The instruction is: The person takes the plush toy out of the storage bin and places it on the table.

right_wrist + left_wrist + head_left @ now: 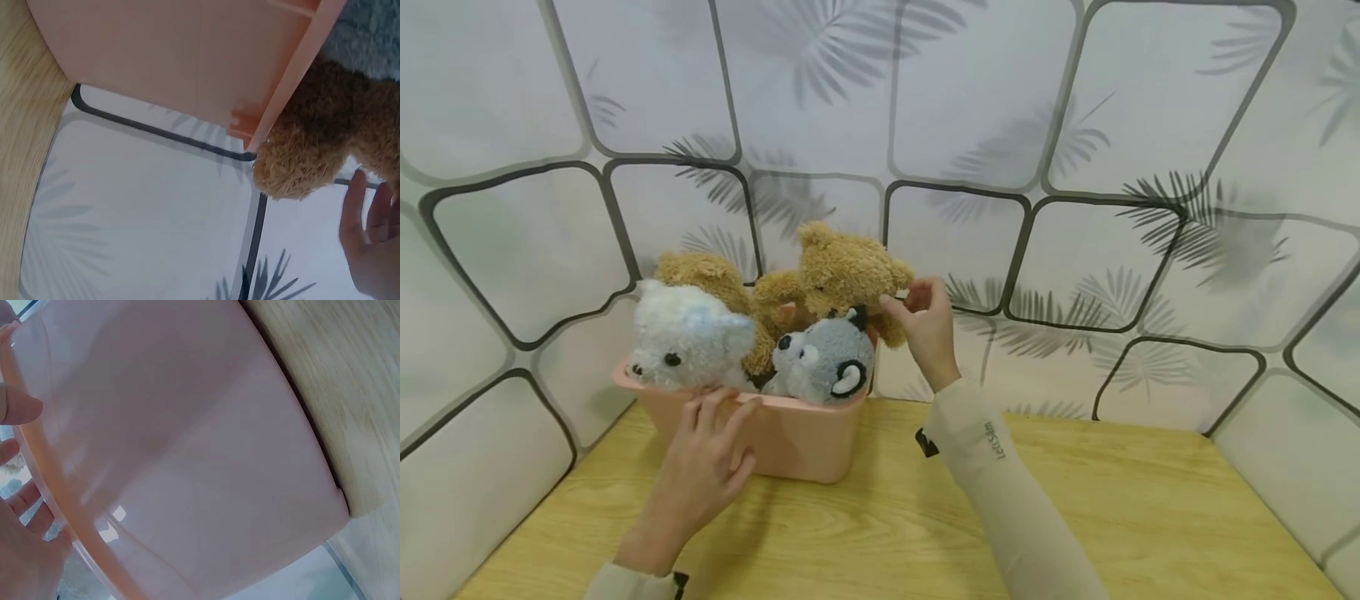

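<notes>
Brown bear (pixel 850 267) is in the pink bin (pixel 805 446), back right, head well above the rim, one limb hanging out over the bin's right end. Person's bare right grip (pixel 927 329) is up at the right side of its head, by the ear: fingers bent, thumb and fingertips close together at the fur. Can't tell if they're pinching it; right wrist view only has fingertips right at the fur edge. Left grip (pixel 700 458) sits at the front of the bin, fingers loosely bent and resting on the rim, thumb spread away, nothing clamped.

Other contents: white plush (pixel 692 329) with a light blue patch, front left, head over the rim, facing left. Grey plush (pixel 827 358) with dark-edged ears, front right, directly in front of the bear, head tipped back, nose to the left. Second brown plush (pixel 700 273) behind the white one, mostly covered; can't tell what it is.

Bin is upright on the wood-grain worktop (pixel 1112 500), left of centre, near the back wall (pixel 977 100). Wall covering is pale, grey rounded-block outlines plus leaf prints. Both sleeves are light; right sleeve (pixel 1007 492) has small dark lettering, black tab (pixel 927 443) at its cuff.
</notes>
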The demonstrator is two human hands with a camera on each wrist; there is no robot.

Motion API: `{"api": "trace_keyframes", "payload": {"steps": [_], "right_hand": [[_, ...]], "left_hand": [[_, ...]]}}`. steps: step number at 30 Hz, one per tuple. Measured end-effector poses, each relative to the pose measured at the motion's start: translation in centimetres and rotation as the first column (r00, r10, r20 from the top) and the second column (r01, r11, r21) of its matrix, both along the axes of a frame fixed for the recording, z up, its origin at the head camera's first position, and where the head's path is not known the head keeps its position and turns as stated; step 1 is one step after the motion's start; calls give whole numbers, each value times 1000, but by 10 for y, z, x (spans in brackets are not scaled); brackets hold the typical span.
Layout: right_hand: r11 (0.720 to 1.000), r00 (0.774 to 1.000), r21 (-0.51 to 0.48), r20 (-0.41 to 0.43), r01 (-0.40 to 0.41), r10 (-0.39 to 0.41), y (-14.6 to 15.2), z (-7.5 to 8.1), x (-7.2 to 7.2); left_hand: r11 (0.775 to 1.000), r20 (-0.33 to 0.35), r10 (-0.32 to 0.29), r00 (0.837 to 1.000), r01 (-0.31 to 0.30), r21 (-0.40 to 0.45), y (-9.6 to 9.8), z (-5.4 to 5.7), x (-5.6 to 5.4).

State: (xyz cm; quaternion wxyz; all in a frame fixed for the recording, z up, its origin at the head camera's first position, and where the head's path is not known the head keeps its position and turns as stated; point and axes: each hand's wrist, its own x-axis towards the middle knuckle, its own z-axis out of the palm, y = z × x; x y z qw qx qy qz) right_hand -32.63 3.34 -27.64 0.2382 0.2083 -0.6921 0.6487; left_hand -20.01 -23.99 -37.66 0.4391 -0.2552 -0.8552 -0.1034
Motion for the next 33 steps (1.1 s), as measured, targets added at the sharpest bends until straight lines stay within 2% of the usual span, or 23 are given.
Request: {"api": "trace_keyframes", "payload": {"steps": [3,7,11,14,22,25,28,33], "right_hand": [[998,994,28,95,-49,46,1,5,-4],[987,972,72,196,-143,126,1,12,-10],[965,947,88,235,-246,220,-4,16,-16],[951,934,105,248,-291,258,-8,18,-18],[967,958,105,196,-234,211,-11,13,-18],[974,962,90,201,-208,187,-7,8,-17],[983,958,39,232,-181,168,0,3,-17],[979,944,-105,267,-173,195,9,-3,-16]], "left_hand": [[1000,-1,4,1000,-4,5,0,0,1],[1000,-4,6,1000,-6,6,-1,-1,1],[1000,-9,5,1000,-5,6,-1,-1,0],[1000,-11,6,1000,-6,6,-1,-1,0],[1000,-7,-7,1000,7,8,-2,-1,0],[1000,-6,-10,1000,10,3,-1,-1,0],[1000,-6,-7,1000,7,-4,-1,-2,0],[1000,-13,-2,1000,2,-5,-1,-2,0]]}}
